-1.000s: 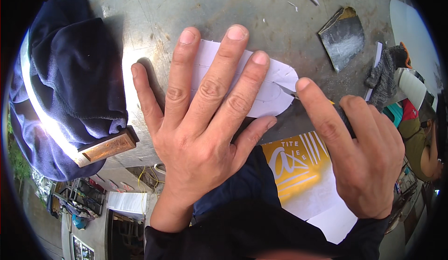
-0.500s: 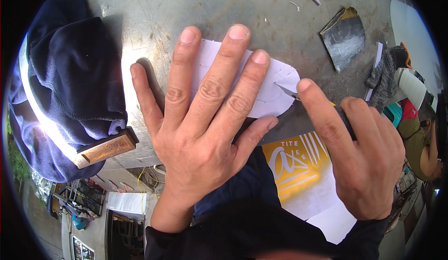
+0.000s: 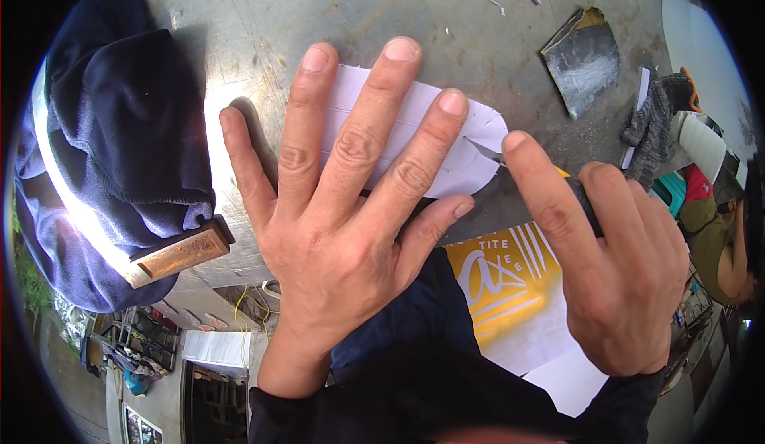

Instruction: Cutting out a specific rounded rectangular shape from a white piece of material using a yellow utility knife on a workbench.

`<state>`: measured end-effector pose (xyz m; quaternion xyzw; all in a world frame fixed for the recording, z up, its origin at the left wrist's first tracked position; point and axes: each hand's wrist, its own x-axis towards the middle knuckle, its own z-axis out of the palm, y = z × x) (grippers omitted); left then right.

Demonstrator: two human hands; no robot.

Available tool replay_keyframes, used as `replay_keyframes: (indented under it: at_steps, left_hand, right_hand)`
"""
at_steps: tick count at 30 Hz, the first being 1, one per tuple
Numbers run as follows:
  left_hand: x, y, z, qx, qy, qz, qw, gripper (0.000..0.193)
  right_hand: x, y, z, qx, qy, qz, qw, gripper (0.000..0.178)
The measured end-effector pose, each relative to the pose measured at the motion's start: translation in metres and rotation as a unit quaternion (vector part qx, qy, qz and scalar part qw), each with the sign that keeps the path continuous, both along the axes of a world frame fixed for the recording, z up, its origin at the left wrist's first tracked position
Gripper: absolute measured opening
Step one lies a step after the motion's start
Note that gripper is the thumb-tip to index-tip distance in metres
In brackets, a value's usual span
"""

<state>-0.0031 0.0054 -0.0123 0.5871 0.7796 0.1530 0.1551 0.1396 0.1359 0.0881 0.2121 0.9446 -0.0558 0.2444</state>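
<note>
Lap side: a white sheet printed in yellow (image 3: 510,320) lies nearest me, between my forearms; what carries it I cannot tell.
Slip risk: if the slim pointed tool with a yellow part (image 3: 562,172) skids at the slit end of the rounded, white, paper-like piece (image 3: 470,177), I judge it could tear the rim or run toward my left thumb; uneven forefinger pressure would be the likely cause.
Shift risk: too light a press from my left side could let the thin piece turn at the tip.
Right grip: my right hand (image 3: 613,261) is curled around the tool, forefinger stretched forward; most of the handle is hidden, and whether the tip touches the piece I cannot tell.
Left grip: my left hand (image 3: 339,213) grasps nothing; it lies flat, fingers spread wide across the piece.
White piece: on the grey metal worktop (image 3: 366,13), under my left fingers, its right end just beside my right forefinger.
Left edge: heaped navy-blue cloth (image 3: 135,125), a brown rectangular block (image 3: 183,257) at its near end.
Far right: a grey knitted glove with orange trim (image 3: 657,117), then a dark, folded, flat piece (image 3: 590,65).
</note>
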Motion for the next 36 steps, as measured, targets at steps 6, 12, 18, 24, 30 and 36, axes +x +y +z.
replay_keyframes:
  at_steps: [6, 12, 18, 24, 30, 36]
  left_hand:
    - [-0.0002, 0.0006, -0.0001, -0.001, 0.011, -0.003, 1.0, 0.067]
    - [0.0, 0.0013, 0.0029, -0.012, 0.003, -0.001, 1.0, 0.068]
    - [-0.0011, 0.0018, 0.0039, -0.015, -0.004, -0.006, 1.0, 0.065]
    - [-0.0007, 0.0024, 0.0048, -0.021, 0.004, -0.006, 1.0, 0.065]
    - [0.0002, 0.0033, 0.0042, -0.025, 0.005, -0.008, 1.0, 0.065]
    - [-0.0008, 0.004, 0.0058, -0.03, 0.005, -0.005, 1.0, 0.066]
  right_hand:
    - [0.001, 0.0012, -0.0004, 0.0, 0.009, 0.002, 1.0, 0.055]
    - [0.0014, 0.0004, -0.0017, 0.0, 0.017, 0.005, 1.0, 0.054]
    - [0.0027, 0.0003, -0.0035, 0.007, 0.033, 0.008, 0.999, 0.053]
    - [0.0026, 0.0024, -0.0026, -0.003, 0.016, 0.015, 1.0, 0.052]
    - [0.0041, 0.0018, -0.004, 0.001, 0.023, 0.008, 1.0, 0.051]
    - [0.0052, 0.0006, -0.0061, 0.0, 0.032, 0.007, 0.999, 0.051]
